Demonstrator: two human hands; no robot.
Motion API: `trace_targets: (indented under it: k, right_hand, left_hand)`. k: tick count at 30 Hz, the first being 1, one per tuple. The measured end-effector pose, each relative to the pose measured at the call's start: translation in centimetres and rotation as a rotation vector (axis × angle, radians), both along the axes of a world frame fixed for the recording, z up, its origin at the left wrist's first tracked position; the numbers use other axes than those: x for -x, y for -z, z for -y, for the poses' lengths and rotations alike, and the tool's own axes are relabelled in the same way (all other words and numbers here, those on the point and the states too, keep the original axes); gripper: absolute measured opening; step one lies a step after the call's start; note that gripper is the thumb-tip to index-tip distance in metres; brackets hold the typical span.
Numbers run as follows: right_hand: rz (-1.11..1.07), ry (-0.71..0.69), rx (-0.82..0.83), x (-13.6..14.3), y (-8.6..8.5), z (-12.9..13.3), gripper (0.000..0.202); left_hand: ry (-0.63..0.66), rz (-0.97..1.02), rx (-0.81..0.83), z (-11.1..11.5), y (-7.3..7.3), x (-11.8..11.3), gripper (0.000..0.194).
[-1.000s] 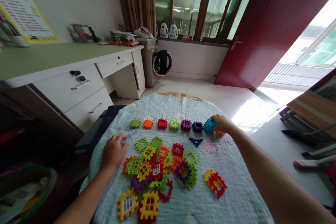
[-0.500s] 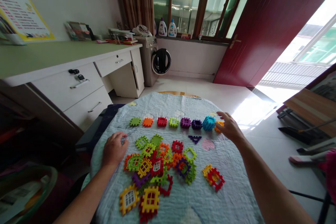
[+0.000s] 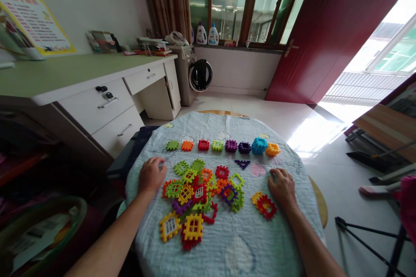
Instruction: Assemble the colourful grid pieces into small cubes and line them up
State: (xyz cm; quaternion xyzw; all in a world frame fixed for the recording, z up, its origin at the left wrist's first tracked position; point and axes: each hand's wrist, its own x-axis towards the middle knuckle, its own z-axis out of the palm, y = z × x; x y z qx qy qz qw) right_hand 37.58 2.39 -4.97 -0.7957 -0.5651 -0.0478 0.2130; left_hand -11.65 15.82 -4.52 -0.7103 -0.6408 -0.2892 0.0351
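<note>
My left hand rests on the cloth left of a loose heap of plastic building blocks, thumb apart from the fingers, holding nothing. On the right side, my right hand lies loosely open on the cloth, close beside a red frame-shaped block that overlaps a yellow block. Beyond the heap runs a row of blocks sorted by colour, from a green block to a light-blue stack and a yellow-orange stack. A dark purple triangular piece lies just before the row.
A pale blue cloth covers the round table. To the left stands a desk with drawers, and a bin sits on the near left. A washing machine with its door open and a red door are farther back.
My right hand has left the yellow-orange stack at the row's right end and come back toward me onto the cloth. The left hand stays beside the heap; the view has shifted slightly.
</note>
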Motion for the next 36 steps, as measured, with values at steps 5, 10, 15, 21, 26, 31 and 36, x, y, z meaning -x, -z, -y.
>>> trace_targets:
  k: [5,10,15,21,26,31,36]
  right_hand:
    - [0.010,0.009,0.016,0.27,-0.35,0.06,0.030]
    - [0.006,0.008,0.015,0.27,-0.30,0.07,0.031]
    - [0.010,0.009,0.006,0.11,-0.15,-0.03,0.029]
    - [0.009,0.015,0.011,0.16,-0.22,-0.07,0.029]
    - [0.007,0.016,0.017,0.32,-0.41,-0.04,0.029]
    - [0.019,0.019,0.016,0.06,-0.21,-0.13,0.028]
    - [0.028,0.003,0.017,-0.19,0.18,-0.21,0.030]
  left_hand:
    - [-0.002,0.001,0.002,0.07,-0.04,-0.11,0.025]
    - [-0.005,-0.003,-0.009,0.19,-0.28,-0.27,0.025]
    - [0.001,-0.002,-0.007,0.24,-0.40,-0.33,0.024]
    - [-0.002,-0.002,-0.013,0.21,-0.29,-0.29,0.026]
    - [-0.013,-0.012,-0.017,0.19,-0.16,-0.30,0.023]
    - [-0.023,-0.018,0.002,0.21,-0.21,-0.33,0.024]
    - [-0.024,-0.015,0.003,0.29,-0.38,-0.47,0.024]
